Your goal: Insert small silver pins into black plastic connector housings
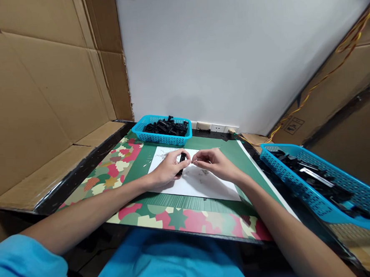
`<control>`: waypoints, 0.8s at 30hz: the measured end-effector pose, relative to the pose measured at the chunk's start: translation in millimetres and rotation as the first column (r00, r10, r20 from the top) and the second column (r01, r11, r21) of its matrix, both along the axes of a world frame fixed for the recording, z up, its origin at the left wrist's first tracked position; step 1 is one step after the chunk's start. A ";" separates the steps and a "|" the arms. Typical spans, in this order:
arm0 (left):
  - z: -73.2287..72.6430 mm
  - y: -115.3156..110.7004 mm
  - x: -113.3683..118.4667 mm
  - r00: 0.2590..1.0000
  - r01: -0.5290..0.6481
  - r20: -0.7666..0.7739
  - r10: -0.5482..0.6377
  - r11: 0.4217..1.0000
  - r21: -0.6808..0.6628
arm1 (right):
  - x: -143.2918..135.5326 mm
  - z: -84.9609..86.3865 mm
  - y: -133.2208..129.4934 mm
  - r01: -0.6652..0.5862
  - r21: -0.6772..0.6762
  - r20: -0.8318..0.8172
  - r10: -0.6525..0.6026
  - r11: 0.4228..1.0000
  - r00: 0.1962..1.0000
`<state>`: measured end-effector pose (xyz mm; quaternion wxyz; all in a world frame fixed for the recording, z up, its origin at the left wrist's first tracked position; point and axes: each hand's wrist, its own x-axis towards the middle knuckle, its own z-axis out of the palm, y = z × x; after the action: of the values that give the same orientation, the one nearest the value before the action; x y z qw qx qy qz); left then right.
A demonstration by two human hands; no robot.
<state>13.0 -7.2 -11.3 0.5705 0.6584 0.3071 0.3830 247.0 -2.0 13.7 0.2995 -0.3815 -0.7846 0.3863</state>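
My left hand (169, 168) is closed around a narrow black plastic part (181, 158), held above a white sheet (188, 187). Close to its right, my right hand (214, 161) pinches with thumb and forefinger near the part's edge. A thin, light-coloured bit shows at those fingertips, too small to name. Small dark metal-looking pieces (204, 172) lie scattered on the sheet under my right hand. More tiny loose pieces (163, 153) lie on the sheet behind my left hand.
A blue basket (163, 138) of black plastic parts stands at the back. Another blue basket (320, 201) with longer black parts stands on the right. Cardboard (43, 80) walls the left side. Wall sockets (217, 128) and a yellow cable (310, 91) are behind and right.
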 end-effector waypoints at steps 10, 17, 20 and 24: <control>-3.7 2.9 0.9 0.999 0.022 -0.032 -0.024 0.999 -0.050 | -2.0 -3.7 2.0 0.025 0.001 -0.014 -0.025 1.000 1.000; -3.0 2.7 1.2 0.999 0.021 -0.046 -0.025 0.997 -0.078 | -4.6 -11.5 5.9 0.053 -0.004 -0.014 -0.053 0.999 0.998; -3.8 4.7 0.4 0.999 0.016 -0.042 -0.019 0.996 -0.087 | -3.7 -13.4 8.0 0.059 -0.025 -0.053 -0.061 0.998 0.997; -5.8 7.9 -0.7 0.999 0.014 -0.037 -0.018 0.995 -0.103 | -2.5 -13.9 9.1 0.062 -0.042 -0.089 -0.066 0.997 0.994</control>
<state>12.3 0.7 -17.0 0.6008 0.6376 0.3318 0.3498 244.5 7.1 -0.2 0.3393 -0.3945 -0.7499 0.4086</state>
